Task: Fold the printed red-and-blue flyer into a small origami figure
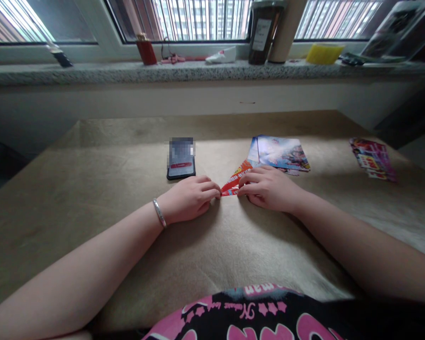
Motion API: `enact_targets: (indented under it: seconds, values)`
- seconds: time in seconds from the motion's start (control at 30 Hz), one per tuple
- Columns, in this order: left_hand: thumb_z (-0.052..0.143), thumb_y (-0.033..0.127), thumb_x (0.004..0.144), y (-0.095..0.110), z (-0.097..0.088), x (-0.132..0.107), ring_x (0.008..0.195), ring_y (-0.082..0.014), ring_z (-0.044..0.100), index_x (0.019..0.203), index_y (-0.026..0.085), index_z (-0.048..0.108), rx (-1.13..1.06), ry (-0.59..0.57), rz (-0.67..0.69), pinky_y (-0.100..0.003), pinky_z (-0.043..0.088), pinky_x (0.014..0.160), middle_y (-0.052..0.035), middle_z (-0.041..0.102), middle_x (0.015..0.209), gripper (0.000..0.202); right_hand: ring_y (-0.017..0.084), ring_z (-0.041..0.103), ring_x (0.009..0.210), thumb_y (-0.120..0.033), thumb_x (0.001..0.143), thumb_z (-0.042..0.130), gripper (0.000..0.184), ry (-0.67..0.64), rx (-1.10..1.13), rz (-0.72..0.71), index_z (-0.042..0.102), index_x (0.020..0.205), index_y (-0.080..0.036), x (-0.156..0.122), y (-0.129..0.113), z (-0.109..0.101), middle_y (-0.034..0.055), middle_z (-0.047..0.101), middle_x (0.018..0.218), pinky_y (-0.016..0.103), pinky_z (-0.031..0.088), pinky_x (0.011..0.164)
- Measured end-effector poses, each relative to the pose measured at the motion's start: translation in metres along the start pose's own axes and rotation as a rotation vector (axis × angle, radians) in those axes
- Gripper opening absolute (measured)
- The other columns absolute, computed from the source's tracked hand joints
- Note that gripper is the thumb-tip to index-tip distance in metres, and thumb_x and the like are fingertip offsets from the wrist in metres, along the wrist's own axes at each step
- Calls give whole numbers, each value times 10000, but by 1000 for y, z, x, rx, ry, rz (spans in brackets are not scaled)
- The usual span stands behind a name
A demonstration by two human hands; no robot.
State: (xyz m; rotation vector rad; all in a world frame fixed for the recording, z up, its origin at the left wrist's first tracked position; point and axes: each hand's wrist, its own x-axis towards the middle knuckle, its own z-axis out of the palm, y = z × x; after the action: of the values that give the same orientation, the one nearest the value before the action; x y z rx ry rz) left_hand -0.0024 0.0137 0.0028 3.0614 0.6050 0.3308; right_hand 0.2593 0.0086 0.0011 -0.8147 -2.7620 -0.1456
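Item: folded red paper (235,181) flat on surface (92,198), long axis near-left to far-right; left hand (189,198) curled, pinching its near tip; right hand (267,189) curled, pressing its middle.

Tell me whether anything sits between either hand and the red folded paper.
Nothing visible does. The left hand and right hand both pinch the red folded paper directly. The phone and the flyer stack lie beyond the hands.

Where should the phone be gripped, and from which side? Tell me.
The phone lies flat, screen up, on the table, just beyond the left hand. So probably pinch its two long edges from above, at the near end.
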Motion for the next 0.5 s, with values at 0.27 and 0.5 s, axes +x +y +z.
enact_targets:
  seconds: [0.27, 0.5]
  values:
    - [437, 82, 822, 1, -1, 0, 926, -172, 564, 974, 158, 606, 0, 5, -4, -309, 494, 827, -56, 661, 1044, 240, 190, 575, 914, -211, 879, 486, 227, 10, -4, 7, 683, 971, -275, -2, 1, 0, 14, 683, 1029, 356, 383, 802]
    - [406, 148, 891, 1, -2, -2, 912, -167, 564, 914, 153, 626, 43, 21, 37, -294, 497, 815, -69, 656, 921, 221, 200, 532, 1042, -207, 917, 460, 260, 86, 6, -50, 664, 1069, -257, 3, 2, 11, 31, 674, 1080, 398, 367, 943]
